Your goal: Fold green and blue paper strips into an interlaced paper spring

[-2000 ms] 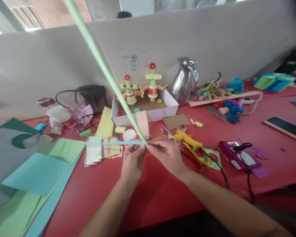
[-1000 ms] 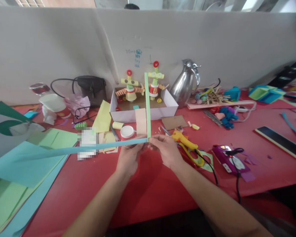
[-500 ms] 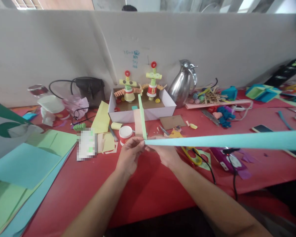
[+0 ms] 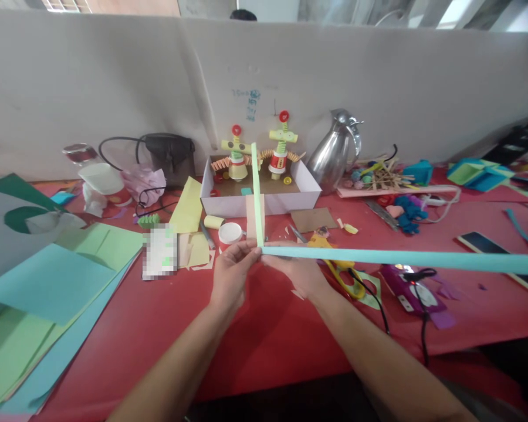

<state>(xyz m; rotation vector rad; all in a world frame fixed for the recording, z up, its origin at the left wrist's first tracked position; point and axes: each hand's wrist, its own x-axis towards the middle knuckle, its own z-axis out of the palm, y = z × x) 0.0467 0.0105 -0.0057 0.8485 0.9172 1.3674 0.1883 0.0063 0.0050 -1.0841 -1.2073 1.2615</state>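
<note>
I see two paper strips meeting at my fingertips. My left hand (image 4: pixel 230 274) pinches the joint where the green strip (image 4: pixel 256 190) rises upright. My right hand (image 4: pixel 300 274) grips there too, beneath the blue strip (image 4: pixel 396 258) running rightward over the red bench (image 4: pixel 273 334).

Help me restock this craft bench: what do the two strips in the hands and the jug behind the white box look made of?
Green strip and blue strip: apparently matte coloured paper, thin and flat, meeting at a corner pinched by the left hand and right hand. Jug: probably polished steel, given its mirror-like shine. White box: looks like card.
</note>
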